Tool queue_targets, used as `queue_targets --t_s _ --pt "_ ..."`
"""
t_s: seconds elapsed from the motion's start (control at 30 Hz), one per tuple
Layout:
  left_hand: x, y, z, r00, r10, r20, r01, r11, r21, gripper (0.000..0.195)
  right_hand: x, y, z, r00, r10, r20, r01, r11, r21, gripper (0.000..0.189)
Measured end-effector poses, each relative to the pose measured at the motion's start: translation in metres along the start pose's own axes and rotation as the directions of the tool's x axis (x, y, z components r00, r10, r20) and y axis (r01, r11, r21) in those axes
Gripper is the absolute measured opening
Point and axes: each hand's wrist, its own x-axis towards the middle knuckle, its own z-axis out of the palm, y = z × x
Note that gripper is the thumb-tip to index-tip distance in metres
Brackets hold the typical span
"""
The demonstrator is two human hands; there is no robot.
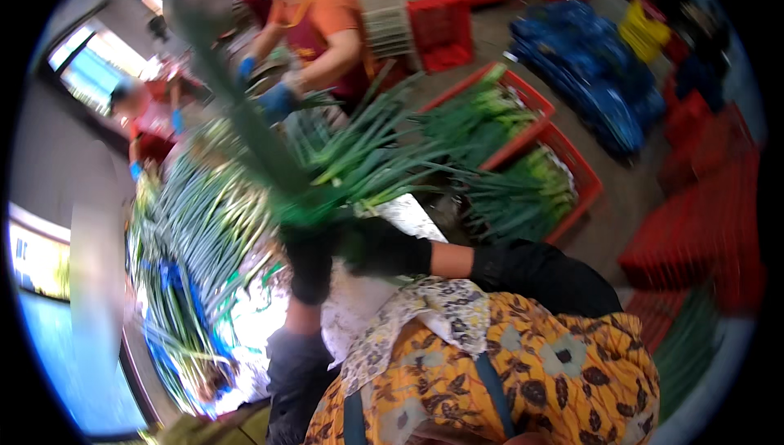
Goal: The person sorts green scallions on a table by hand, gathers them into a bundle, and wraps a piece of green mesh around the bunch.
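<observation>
A bundle of green onions (257, 132), badly blurred, rises up and to the left from my two black-gloved hands. My left hand (309, 258) is closed around its lower end. Beside it, my right hand (383, 243) grips the same end from the right; the fingers of both are dark and smeared by motion. A bright green patch on the bundle just above the gloves is too blurred to name. Left of my hands, a thick heap of green onions (214, 212) covers the worktable. More loose green onions (361, 145) lie beyond my hands.
Two red crates (588, 191) of green onions stand at the right. Blue plastic-wrapped bundles (588, 71) lie behind them. Across the table works a person in blue gloves (275, 102); others are farther off. Red crates (698, 224) stand at far right. Green twine (263, 292) lies on the table.
</observation>
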Motion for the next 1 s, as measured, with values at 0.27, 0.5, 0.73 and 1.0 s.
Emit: queue_targets --t_s 0.27,0.5,0.73,1.0 --pt "0.002 0.101 -0.004 0.896 0.173 -0.408 -0.377 0.781 -0.497 0.061 -0.081 0.010 -0.049 0.978 0.200 0.055 -0.174 0.936 -0.306 0.075" --pt "-0.027 0.021 -0.011 0.963 0.080 -0.257 -0.163 0.933 -0.321 0.046 -0.208 0.127 -0.162 0.975 0.214 0.053 -0.140 0.785 -0.603 0.068" --pt "-0.054 -0.037 -0.012 0.937 -0.277 -0.214 0.262 0.960 -0.098 0.031 -0.284 0.181 -0.217 0.665 0.668 -0.334 -0.668 0.332 -0.667 0.085" --pt "-0.151 -0.164 -0.058 0.548 -0.674 -0.495 0.459 0.737 -0.496 0.019 -0.219 0.140 -0.084 0.592 0.612 0.525 -0.362 0.784 -0.505 0.046"
